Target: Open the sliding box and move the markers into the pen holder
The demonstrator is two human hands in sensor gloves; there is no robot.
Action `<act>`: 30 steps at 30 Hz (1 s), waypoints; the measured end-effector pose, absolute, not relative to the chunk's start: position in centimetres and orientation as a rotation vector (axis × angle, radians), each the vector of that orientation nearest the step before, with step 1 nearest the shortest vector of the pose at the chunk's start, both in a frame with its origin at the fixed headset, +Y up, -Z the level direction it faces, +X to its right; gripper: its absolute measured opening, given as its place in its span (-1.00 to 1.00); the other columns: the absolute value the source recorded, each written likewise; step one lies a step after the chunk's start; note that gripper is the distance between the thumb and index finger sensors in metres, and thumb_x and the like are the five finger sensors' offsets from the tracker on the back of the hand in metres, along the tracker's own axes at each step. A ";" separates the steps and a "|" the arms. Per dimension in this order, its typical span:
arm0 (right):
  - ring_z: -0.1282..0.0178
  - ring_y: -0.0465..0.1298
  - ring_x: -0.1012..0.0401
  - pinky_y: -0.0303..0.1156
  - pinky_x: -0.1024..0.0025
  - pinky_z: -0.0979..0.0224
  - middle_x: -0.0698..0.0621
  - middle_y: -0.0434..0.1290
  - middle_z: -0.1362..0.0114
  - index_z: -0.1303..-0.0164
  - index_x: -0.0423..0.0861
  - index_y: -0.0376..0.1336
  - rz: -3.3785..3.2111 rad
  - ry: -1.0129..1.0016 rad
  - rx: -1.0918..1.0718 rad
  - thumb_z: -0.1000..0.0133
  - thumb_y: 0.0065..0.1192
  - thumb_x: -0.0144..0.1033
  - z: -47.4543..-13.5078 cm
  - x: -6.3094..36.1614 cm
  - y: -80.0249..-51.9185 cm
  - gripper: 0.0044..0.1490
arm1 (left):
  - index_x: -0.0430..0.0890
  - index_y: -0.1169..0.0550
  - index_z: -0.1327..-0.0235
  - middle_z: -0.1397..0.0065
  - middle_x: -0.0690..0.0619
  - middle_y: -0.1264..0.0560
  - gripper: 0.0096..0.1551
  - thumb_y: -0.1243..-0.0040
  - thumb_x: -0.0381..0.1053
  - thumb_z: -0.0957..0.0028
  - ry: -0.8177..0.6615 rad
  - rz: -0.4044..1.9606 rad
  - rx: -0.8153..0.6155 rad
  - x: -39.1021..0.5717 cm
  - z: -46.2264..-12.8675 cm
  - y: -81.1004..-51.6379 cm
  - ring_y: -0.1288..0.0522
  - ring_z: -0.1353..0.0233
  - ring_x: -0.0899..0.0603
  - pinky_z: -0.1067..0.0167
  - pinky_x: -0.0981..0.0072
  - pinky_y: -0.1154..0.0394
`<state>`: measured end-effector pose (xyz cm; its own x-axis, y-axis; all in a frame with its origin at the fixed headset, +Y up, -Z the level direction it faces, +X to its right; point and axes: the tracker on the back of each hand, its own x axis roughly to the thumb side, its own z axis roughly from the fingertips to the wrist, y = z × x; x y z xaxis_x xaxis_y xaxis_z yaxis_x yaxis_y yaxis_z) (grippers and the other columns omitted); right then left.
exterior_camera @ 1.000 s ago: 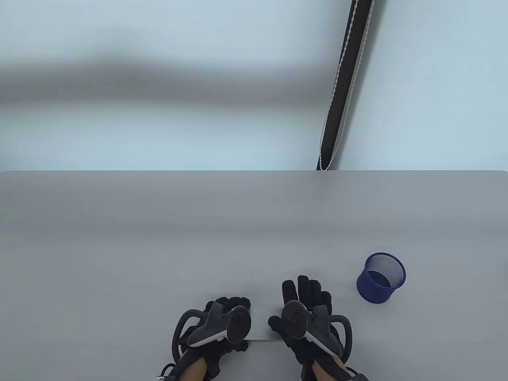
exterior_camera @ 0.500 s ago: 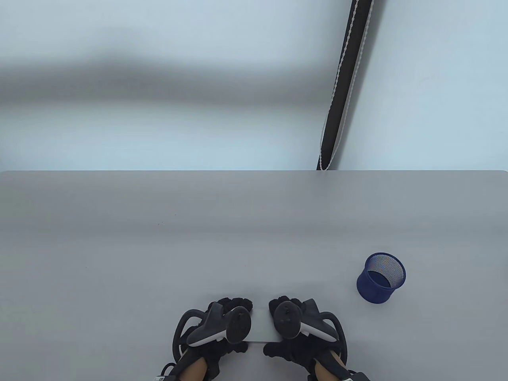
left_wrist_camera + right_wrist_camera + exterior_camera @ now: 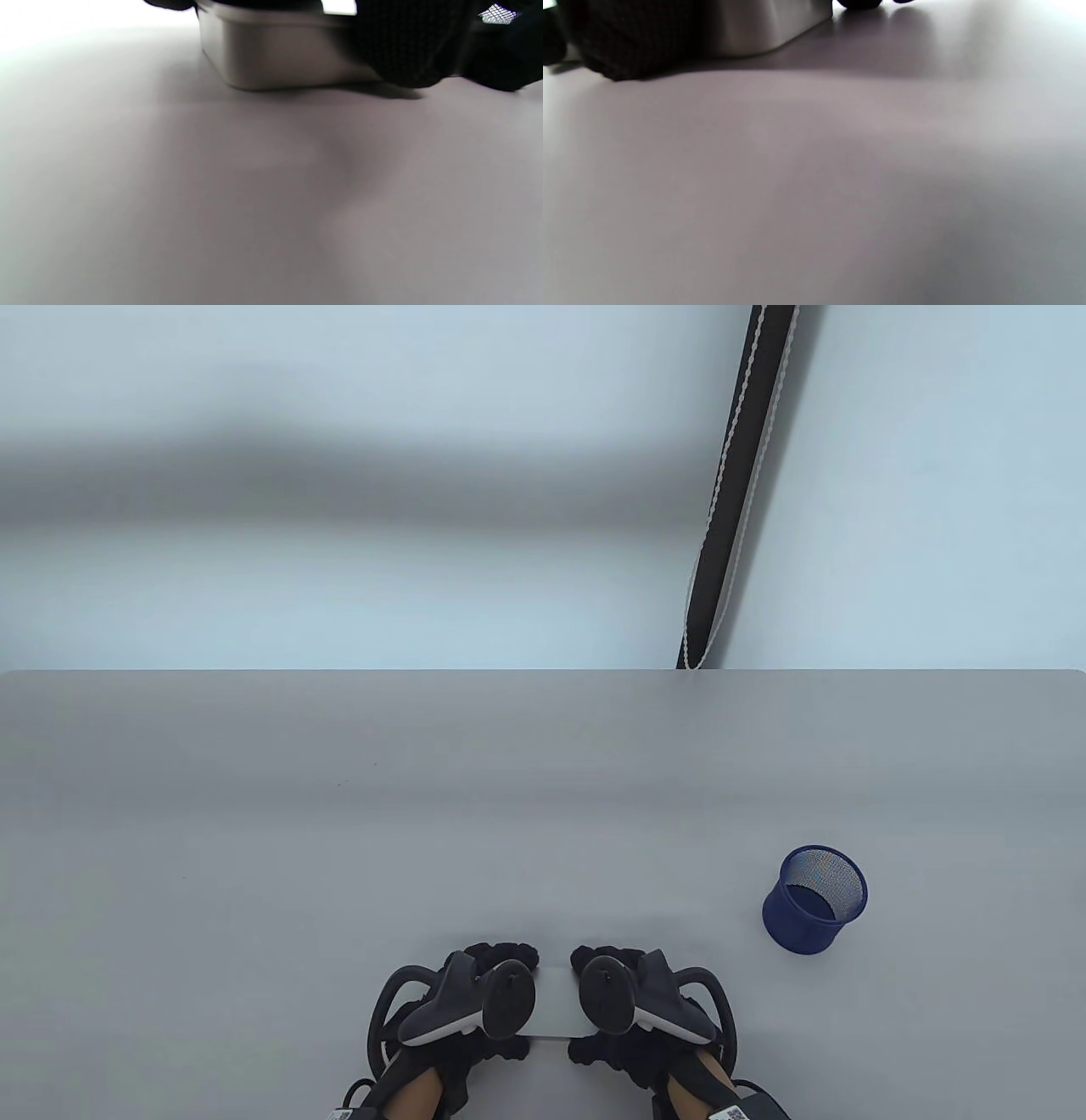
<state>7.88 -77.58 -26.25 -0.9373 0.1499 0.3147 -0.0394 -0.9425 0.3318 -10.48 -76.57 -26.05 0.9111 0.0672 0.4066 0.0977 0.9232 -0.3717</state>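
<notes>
We see the flat grey metal sliding box (image 3: 556, 1003) lying on the pale grey bench (image 3: 339, 857) at its near edge, between both hands. Our left hand (image 3: 475, 997) curls its fingers over the box's left end, gripping it; our right hand (image 3: 632, 1001) does the same on the right end, thumb at the near edge. The trackers hide most of the fingers from above, but both wrist views show gloved fingers against the box's rounded side wall (image 3: 275, 55). The lid looks closed, so no markers are visible. The blue wire-mesh pen holder (image 3: 814, 899) stands upright, well apart to the right and slightly farther back. We judge the box rigid, light, and smooth enough to slip on the bench, so one hand should pin the body by its side walls while the other pushes the lid along its length. Squeezing the walls too hard may bind the slide. The holder looks light too and could tip if a marker hits its rim.
</notes>
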 end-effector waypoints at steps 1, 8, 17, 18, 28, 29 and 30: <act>-0.58 0.02 0.04 -0.02 -0.02 -0.62 0.16 -0.03 -0.55 -0.34 0.18 -0.15 2.956 0.496 0.518 0.05 0.09 0.30 -26.3 7.9 -77.6 -0.12 | 0.22 -0.08 -0.51 -0.67 0.28 -0.13 -0.14 -0.05 0.44 0.01 -0.425 -0.027 -0.394 -10.4 -26.0 -76.5 -0.22 -0.67 0.00 -0.63 0.13 -0.23; -0.58 0.01 0.04 -0.03 -0.03 -0.62 0.15 -0.05 -0.55 -0.34 0.18 -0.16 2.961 0.510 0.526 0.05 0.09 0.30 -26.3 7.9 -77.6 -0.11 | 0.21 -0.09 -0.51 -0.67 0.25 -0.16 -0.13 -0.05 0.46 0.02 -0.433 -0.117 -0.377 -9.9 -25.8 -76.3 -0.25 -0.66 -0.01 -0.62 0.13 -0.27; -0.58 0.00 0.04 -0.03 -0.03 -0.62 0.14 -0.06 -0.55 -0.34 0.19 -0.18 2.967 0.524 0.527 0.05 0.07 0.31 -26.3 7.9 -77.7 -0.10 | 0.22 -0.10 -0.50 -0.66 0.24 -0.17 -0.12 -0.06 0.46 0.04 -0.440 -0.135 -0.368 -10.0 -25.9 -76.3 -0.26 -0.65 0.00 -0.61 0.13 -0.27; -0.58 0.00 0.04 -0.03 -0.03 -0.62 0.14 -0.05 -0.55 -0.34 0.19 -0.19 2.967 0.525 0.528 0.05 0.07 0.32 -26.3 7.9 -77.7 -0.10 | 0.22 -0.10 -0.50 -0.66 0.24 -0.17 -0.12 -0.06 0.46 0.04 -0.440 -0.137 -0.368 -10.0 -25.9 -76.3 -0.26 -0.65 0.00 -0.61 0.13 -0.27; -0.58 -0.01 0.03 -0.04 -0.04 -0.61 0.13 -0.07 -0.55 -0.35 0.20 -0.20 2.967 0.544 0.517 0.02 0.04 0.33 -26.3 8.0 -77.8 -0.12 | 0.21 -0.08 -0.50 -0.67 0.21 -0.15 -0.11 -0.07 0.45 0.05 -0.439 -0.155 -0.376 -10.8 -25.8 -76.3 -0.25 -0.65 -0.04 -0.62 0.11 -0.26; -0.58 -0.02 0.03 -0.04 -0.04 -0.61 0.13 -0.08 -0.55 -0.35 0.20 -0.21 2.968 0.545 0.517 0.02 0.04 0.33 -26.3 8.0 -77.8 -0.12 | 0.21 -0.08 -0.50 -0.67 0.21 -0.15 -0.11 -0.06 0.45 0.05 -0.440 -0.158 -0.376 -10.8 -25.8 -76.3 -0.25 -0.65 -0.04 -0.62 0.11 -0.26; -0.58 -0.02 0.04 -0.04 -0.04 -0.61 0.12 -0.08 -0.55 -0.35 0.20 -0.21 2.970 0.549 0.516 0.02 0.04 0.33 -26.3 8.0 -77.8 -0.12 | 0.20 -0.08 -0.50 -0.68 0.20 -0.15 -0.10 -0.06 0.45 0.05 -0.441 -0.161 -0.379 -10.8 -25.8 -76.3 -0.25 -0.65 -0.04 -0.62 0.11 -0.26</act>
